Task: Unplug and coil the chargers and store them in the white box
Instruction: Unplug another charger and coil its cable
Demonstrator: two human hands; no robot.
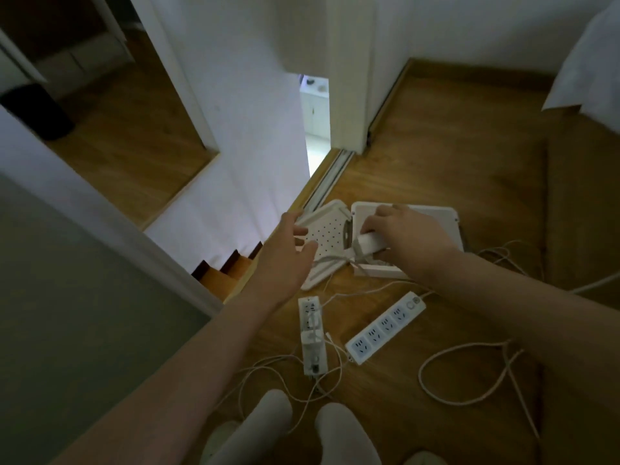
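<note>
Nearest, at the bottom edge, two feet in white socks [273, 424] on the wood floor [453, 162]. Just beyond, thin white cables [285, 364] strewn loose across the boards. To the right, a thicker white cord [469, 374] lying in a wide loop.

Next out, two white power strips side by side but apart. On the left, a narrow power strip [314, 357] pointing away, with a white charger [310, 338] plugged into it. On the right, a second power strip [385, 327] set at an angle, its visible sockets free.

Farther on, both bare forearms reaching over the white box [439, 214], which sits open on the floor. Perforated lid [330, 229] folded out to the left, base to the right.

Left hand [285, 253] hovering at the lid's left edge, grip slack, fingers spread and holding nothing. Right hand [402, 236] over the near left part of the base, grip curled round a white charger block [369, 245], cable trailing from it down toward the floor. Cannot tell whether the block touches the box bottom.

Left of the box, wooden stair treads [231, 266] dropping away beside a white wall. Behind the box, a sliding-door track [332, 176] and a narrow bright doorway. Far right, a white bedsheet [587, 62] hanging into view.
</note>
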